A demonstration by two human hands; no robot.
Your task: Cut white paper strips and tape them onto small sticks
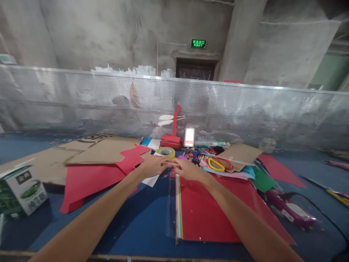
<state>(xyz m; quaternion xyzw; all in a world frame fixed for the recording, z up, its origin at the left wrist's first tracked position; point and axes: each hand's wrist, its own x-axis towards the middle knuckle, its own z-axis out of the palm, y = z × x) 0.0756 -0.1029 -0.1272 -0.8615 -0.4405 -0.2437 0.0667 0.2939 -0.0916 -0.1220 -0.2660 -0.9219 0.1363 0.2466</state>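
Observation:
Both hands meet in the middle of the blue table, just in front of a roll of clear yellowish tape (172, 155). My left hand (153, 166) has its fingers bent inward, their tips against those of my right hand (188, 169). Whatever is pinched between them, if anything, is too small or hidden to make out. Small red scraps (173, 174) lie just under the fingertips. Below my right wrist lies a stack of red and other coloured paper (207, 214) in a clear sleeve. Red cut paper (92, 182) spreads out left of my left hand.
Flat cardboard (95, 153) and a milk carton (29, 193) are at the left. A red paper-covered shape with a hooked handle (170, 141) stands behind the tape. Scissors with yellow and red handles (216, 163), a purple device with a cable (293, 213) and a perforated metal screen (272, 112) also show.

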